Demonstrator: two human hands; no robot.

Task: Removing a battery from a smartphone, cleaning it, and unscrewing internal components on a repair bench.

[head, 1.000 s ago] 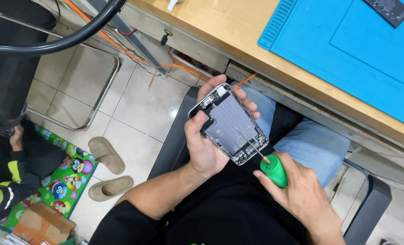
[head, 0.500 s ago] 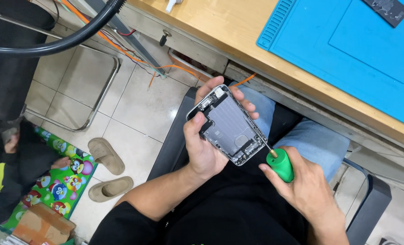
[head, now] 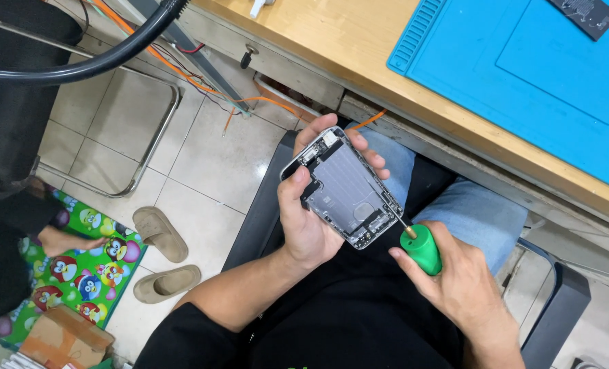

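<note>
— Gripping what? The left hand [head: 308,222] clasped the opened phone housing [head: 345,188] above the lap, below the bench [head: 359,48].
— The right hand [head: 455,280] pinched the green screwdriver [head: 422,247]; its tip had shifted back to the housing's lower corner.

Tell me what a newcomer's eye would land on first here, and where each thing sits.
First the opened phone shell, its bare metal insides facing up, gripped in the left hand over the lap at centre. Next the green-handled screwdriver in the right hand, its tip at the shell's lower right corner. After that, the bright blue work mat on the wooden bench at upper right, and the tan sandals on the tiled floor at lower left.
</note>
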